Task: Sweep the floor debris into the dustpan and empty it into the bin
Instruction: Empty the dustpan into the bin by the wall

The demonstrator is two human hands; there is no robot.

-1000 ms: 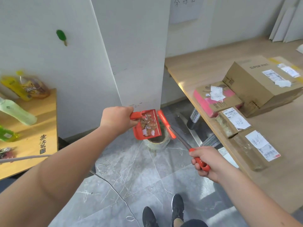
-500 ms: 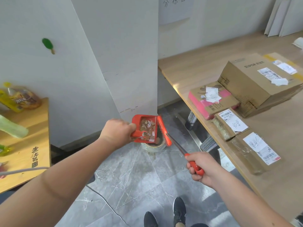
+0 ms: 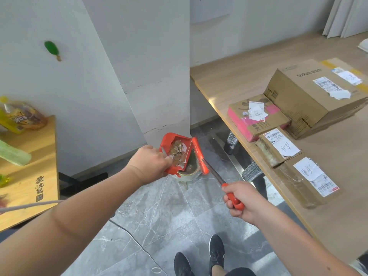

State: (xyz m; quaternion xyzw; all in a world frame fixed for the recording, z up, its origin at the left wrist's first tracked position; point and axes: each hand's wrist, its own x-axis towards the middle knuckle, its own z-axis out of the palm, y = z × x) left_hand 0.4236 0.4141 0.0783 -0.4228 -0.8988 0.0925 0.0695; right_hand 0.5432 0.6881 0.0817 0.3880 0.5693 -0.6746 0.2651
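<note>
My left hand [image 3: 149,163] grips the handle of a small red dustpan [image 3: 171,145], held tilted over a small round bin [image 3: 189,172] with a clear liner on the grey floor. Brown and white scraps of debris [image 3: 177,154] lie inside the pan. My right hand [image 3: 242,198] is closed on the red grip of a short broom [image 3: 201,156] with a metal shaft; its red head rests along the pan's right edge, above the bin's rim. Part of the bin is hidden behind the pan.
A long wooden table [image 3: 239,76] with several cardboard parcels [image 3: 310,92] stands on the right. A low wooden shelf [image 3: 29,176] with bottles and snacks is on the left. A white pillar [image 3: 149,66] rises behind the bin. A thin cable [image 3: 139,246] crosses the floor by my shoes [image 3: 199,257].
The dustpan has tipped further, its mouth now angled down over the bin, and the debris has slid toward its lower edge. The broom head stays against the pan's right side.
</note>
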